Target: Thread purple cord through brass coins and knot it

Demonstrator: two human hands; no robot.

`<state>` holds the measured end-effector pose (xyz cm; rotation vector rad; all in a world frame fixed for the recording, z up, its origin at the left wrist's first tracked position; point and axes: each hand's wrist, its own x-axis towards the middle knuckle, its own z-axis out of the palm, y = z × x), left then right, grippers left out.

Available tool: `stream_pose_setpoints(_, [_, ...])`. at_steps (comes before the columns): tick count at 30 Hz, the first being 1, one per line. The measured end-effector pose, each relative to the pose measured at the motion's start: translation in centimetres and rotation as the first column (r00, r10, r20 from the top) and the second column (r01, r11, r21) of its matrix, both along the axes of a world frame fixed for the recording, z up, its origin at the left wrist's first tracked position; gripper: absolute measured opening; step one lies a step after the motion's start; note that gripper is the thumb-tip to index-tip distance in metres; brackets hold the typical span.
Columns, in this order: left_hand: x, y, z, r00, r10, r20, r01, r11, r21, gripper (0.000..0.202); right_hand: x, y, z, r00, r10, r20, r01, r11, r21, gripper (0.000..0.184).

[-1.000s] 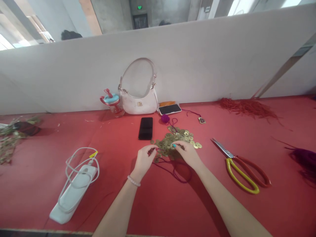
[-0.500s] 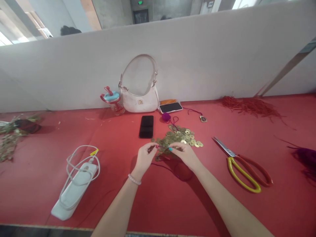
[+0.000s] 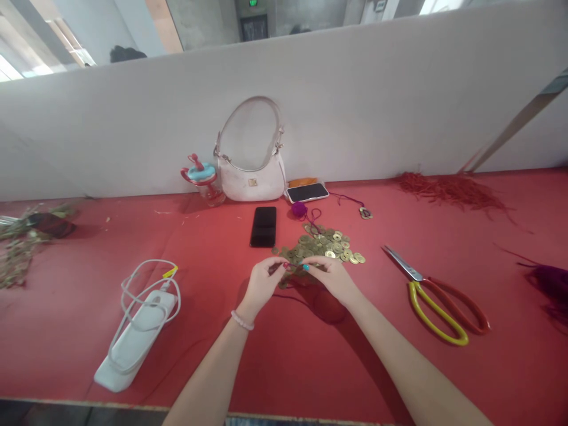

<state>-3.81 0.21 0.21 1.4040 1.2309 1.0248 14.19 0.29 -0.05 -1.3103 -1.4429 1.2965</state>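
My left hand (image 3: 265,283) is closed in a pinch on a thin purple cord (image 3: 294,264). Facing it, my right hand (image 3: 332,278) pinches the same cord, the fingertips almost meeting. Whether a coin is also between the fingers is too small to tell. Just beyond and under the hands lies a heap of brass coins with holes (image 3: 331,241), partly hidden by them. A slack length of the cord curves over the red tabletop (image 3: 284,367) below my hands. A purple ball of yarn (image 3: 299,209) sits behind the heap.
Scissors (image 3: 437,307) lie to the right, a white power bank with cable (image 3: 139,331) to the left. Behind are a black phone (image 3: 263,227), a white phone (image 3: 307,192), a handbag (image 3: 252,180) and a cup (image 3: 206,180). Red shreds (image 3: 452,192) rest against the partition.
My left hand has moved slightly to the right, closer to my right hand, so less cord shows between them. My right hand stays nearly in place.
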Motion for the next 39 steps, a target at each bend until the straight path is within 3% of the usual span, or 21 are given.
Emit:
stream_pose_setpoints(6, [-0.18,0.23,0.18,0.999,0.041,0.015,-0.041,0.999,-0.03,0.021,0.08,0.09,-0.67,1.0,-0.011,0.0,0.011,1.0,0.002,0.021])
stream_pose_setpoints(18, [-0.15,-0.06,-0.07,0.999,-0.04,-0.012,0.04,0.999,-0.009,0.019,0.12,0.05,-0.53,1.0,0.004,-0.024,-0.003,0.999,0.042,0.019])
stream_pose_setpoints(25, [-0.17,-0.02,0.66,0.995,0.009,0.097,-0.001,0.997,-0.082,0.021,0.19,-0.02,-0.62,1.0,-0.002,-0.027,0.003,1.0,0.015,0.018])
stream_pose_setpoints(39, [-0.15,-0.22,0.11,0.995,-0.091,0.027,0.093,0.993,-0.067,0.021,0.02,-0.2,-0.16,0.996,0.039,-0.079,-0.038,0.999,0.011,0.019])
